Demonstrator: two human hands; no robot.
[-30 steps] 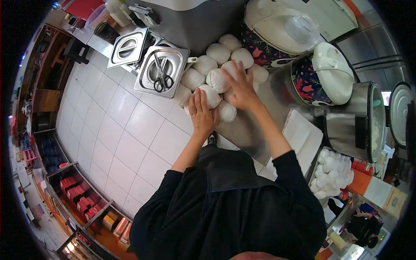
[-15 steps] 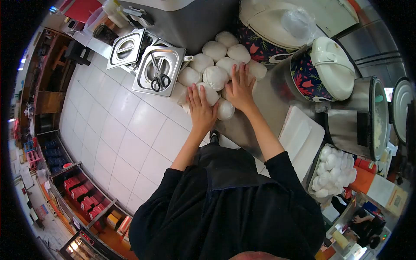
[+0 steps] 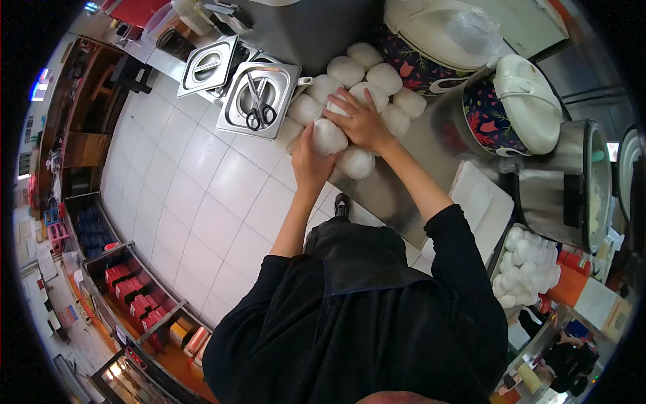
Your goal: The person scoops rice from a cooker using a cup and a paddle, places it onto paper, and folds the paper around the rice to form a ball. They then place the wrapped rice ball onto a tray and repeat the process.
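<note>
Several round white balls (image 3: 346,70), smooth like wrapped dough, lie packed together on the steel counter (image 3: 397,195). My left hand (image 3: 311,161) is curved round the left side of one white ball (image 3: 330,137) near the counter's front-left edge. Just above and to the right, my right hand (image 3: 362,122) rests over another ball, its fingers bent across the top and partly hiding it. Another ball (image 3: 356,163) sits below both hands, close to the edge.
Left of the balls are steel lidded pans (image 3: 235,111) with black-handled scissors (image 3: 260,111) on top. Patterned cookers (image 3: 528,108) and a steel pot (image 3: 548,202) stand right, beside a white board (image 3: 479,202) and a tray of small white pieces (image 3: 525,266).
My left hand has gone from lying flat on a ball to cupping its side. My right hand has shifted up and left, fingers now bent over a ball. The view has shifted slightly.
</note>
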